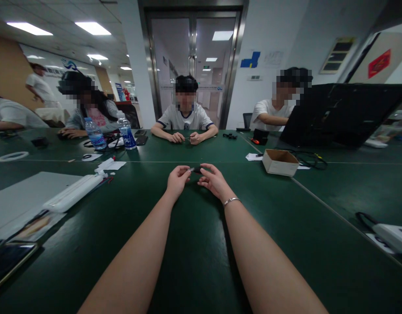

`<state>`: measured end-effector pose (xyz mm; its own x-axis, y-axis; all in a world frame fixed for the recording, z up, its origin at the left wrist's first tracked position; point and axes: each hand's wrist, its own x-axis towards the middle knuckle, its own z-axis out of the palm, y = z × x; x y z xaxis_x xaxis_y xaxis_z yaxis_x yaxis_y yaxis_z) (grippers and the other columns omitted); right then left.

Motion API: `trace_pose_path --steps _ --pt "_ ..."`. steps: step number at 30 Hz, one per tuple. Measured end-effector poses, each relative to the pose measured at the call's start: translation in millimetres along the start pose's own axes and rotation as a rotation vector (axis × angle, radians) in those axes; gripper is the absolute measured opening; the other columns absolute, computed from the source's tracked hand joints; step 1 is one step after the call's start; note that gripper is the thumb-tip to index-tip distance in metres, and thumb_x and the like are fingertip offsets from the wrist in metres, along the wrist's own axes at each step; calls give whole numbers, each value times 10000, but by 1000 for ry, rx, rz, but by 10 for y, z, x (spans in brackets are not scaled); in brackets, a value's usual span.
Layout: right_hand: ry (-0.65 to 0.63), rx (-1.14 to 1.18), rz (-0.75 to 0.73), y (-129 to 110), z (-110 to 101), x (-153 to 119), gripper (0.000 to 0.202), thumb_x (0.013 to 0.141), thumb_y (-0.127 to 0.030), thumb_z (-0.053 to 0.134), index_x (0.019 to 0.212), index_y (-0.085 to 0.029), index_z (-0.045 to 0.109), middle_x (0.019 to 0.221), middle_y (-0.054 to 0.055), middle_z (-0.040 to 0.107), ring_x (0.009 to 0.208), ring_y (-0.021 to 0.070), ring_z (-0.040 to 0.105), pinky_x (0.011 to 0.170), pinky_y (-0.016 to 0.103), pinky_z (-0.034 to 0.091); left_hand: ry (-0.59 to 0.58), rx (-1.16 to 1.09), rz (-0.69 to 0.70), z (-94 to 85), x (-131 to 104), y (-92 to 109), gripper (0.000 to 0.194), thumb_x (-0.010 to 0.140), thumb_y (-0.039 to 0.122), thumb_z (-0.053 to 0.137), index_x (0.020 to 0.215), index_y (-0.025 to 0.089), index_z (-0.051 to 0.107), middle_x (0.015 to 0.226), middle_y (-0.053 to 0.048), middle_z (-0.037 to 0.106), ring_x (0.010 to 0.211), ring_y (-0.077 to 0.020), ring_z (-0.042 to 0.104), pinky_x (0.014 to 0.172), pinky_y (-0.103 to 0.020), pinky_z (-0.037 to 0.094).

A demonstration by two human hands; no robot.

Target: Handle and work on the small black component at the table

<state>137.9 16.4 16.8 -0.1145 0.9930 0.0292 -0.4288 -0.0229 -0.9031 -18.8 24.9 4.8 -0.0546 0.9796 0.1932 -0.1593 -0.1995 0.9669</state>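
Observation:
Over the green table (201,244), my two hands meet at a small slim object (197,169) with a black end and a pale, thin end. Its exact kind is too small to make out. My left hand (177,182) pinches the pale end between thumb and fingertips. On the other side, my right hand (217,181) has its thumb and index finger closed on the black end, with the other fingers curled below. The object lies roughly level between the fingertips, which hide part of it.
An open cardboard box (279,163) stands to the right, beside black cables (314,160). A large monitor (341,113) is behind it. Leftward are a white power strip (74,192), a phone (12,261) and water bottles (126,131). A person (186,113) sits opposite.

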Motion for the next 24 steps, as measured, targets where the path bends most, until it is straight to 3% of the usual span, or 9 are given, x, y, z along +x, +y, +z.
trace_pose_path --steps 10,24 --pt "-15 8 12 0 -2 2 233 842 -80 649 1040 -193 599 780 0 655 534 104 632 570 260 608 -2 164 90 -27 -6 11 280 726 332 698 937 151 668 821 -58 675 734 -154 611 637 -249 484" --pt "-27 2 22 13 -3 11 224 843 -48 624 1028 -175 628 777 15 669 558 118 651 595 276 618 36 171 89 -26 28 -26 232 744 334 666 880 147 681 777 -65 684 713 -159 618 621 -248 459"
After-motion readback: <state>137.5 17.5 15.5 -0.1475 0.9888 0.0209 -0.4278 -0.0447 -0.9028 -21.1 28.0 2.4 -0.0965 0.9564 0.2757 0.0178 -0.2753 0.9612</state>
